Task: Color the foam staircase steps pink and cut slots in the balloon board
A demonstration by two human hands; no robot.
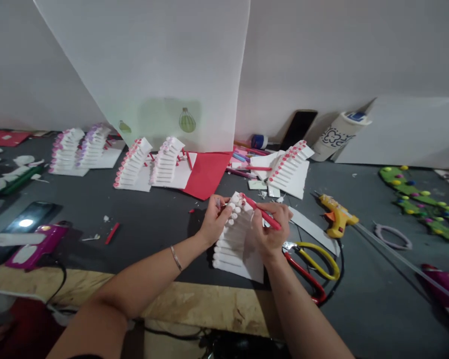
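A white stack of rolled paper tubes point(235, 239) glued in a stepped tree shape lies on the dark table in front of me. My left hand point(212, 221) grips its upper left side, fingers closed on the tubes. My right hand point(270, 225) holds a red pen point(262, 212) in a pinch, with its tip at the topmost tubes, whose ends show red. A thin bracelet sits on my left wrist.
Similar finished tube stacks point(132, 163) point(290, 168) point(78, 147) stand at the back. Scissors with yellow and red handles point(314, 264) lie right of my hand, a yellow glue gun point(336, 215) beyond. A phone point(32, 217) and purple tool point(41, 242) lie left.
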